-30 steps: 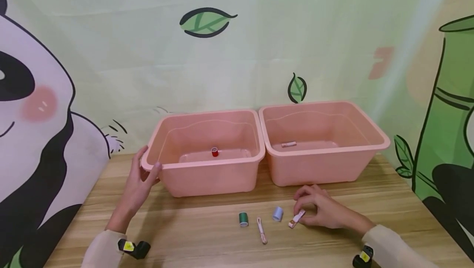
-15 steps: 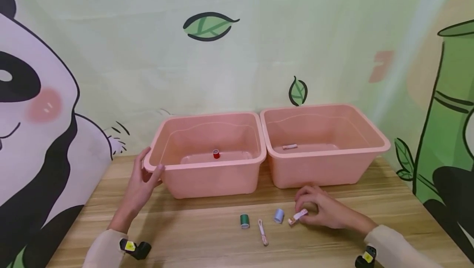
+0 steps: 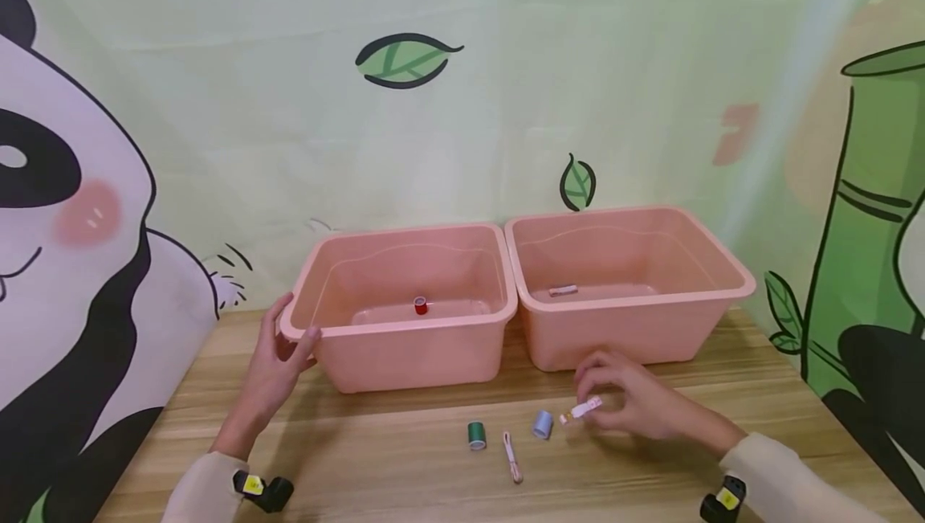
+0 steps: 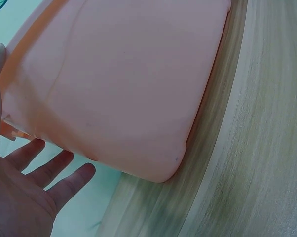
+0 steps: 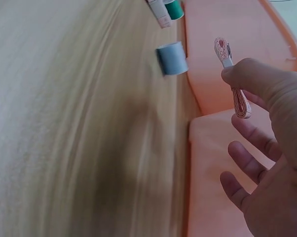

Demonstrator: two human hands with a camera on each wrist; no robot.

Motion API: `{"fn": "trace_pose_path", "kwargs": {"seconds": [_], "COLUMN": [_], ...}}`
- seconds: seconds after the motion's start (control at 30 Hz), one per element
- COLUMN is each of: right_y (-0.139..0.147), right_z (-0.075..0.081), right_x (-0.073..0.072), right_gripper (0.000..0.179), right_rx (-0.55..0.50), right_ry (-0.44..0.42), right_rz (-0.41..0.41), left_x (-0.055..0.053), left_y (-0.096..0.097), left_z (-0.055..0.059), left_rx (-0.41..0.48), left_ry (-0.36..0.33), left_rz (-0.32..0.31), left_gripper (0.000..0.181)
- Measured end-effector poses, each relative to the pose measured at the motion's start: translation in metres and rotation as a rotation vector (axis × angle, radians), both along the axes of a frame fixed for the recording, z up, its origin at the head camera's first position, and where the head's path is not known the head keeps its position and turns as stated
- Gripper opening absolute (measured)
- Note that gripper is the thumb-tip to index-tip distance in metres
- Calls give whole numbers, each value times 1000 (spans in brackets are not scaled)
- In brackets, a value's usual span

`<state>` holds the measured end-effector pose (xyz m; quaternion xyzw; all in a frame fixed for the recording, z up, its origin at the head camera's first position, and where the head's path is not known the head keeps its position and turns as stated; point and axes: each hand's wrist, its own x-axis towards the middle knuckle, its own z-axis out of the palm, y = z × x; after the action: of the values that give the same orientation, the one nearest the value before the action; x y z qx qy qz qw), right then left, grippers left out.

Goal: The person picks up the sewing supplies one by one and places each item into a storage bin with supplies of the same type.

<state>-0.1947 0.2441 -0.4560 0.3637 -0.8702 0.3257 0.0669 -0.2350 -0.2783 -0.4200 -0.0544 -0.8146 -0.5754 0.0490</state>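
Between thumb and forefinger my right hand point(image 3: 636, 398) pinches a small folded measuring tape point(image 5: 232, 79), held just above the table in front of the right pink bin point(image 3: 621, 330). The other right fingers are spread in the right wrist view. My left hand point(image 3: 275, 362) grips the left pink bin point(image 3: 412, 358) at its front left corner, the thumb at the rim. Left of the right hand on the table are a light blue thread spool point(image 3: 543, 425), another folded measuring tape point(image 3: 511, 457) and a green thread spool point(image 3: 476, 435).
Inside the left bin sits a red thread spool point(image 3: 421, 306). A folded measuring tape point(image 3: 564, 291) lies in the right bin. Both bins stand side by side on the wooden table point(image 3: 376, 467), before a printed backdrop point(image 3: 289, 105).
My right hand has lifted the measuring tape slightly off the table and nearer the right bin. The left hand stays on its bin.
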Motion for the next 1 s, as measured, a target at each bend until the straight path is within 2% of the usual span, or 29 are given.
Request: {"fn": "trace_pose_path", "kwargs": {"seconds": [0.3, 1.0], "right_y": [-2, 0], "right_z": [18, 75], "right_x": [4, 9], "right_gripper": [39, 31], "right_rx": [-28, 5], "right_ry": [59, 24], "right_rz": [6, 39], "left_x": [-1, -2], "left_y": [1, 1], "left_z": [0, -4], "left_rx": [-4, 2], "left_ry": [5, 13], "left_rz": [6, 19], "left_gripper": [83, 82]}}
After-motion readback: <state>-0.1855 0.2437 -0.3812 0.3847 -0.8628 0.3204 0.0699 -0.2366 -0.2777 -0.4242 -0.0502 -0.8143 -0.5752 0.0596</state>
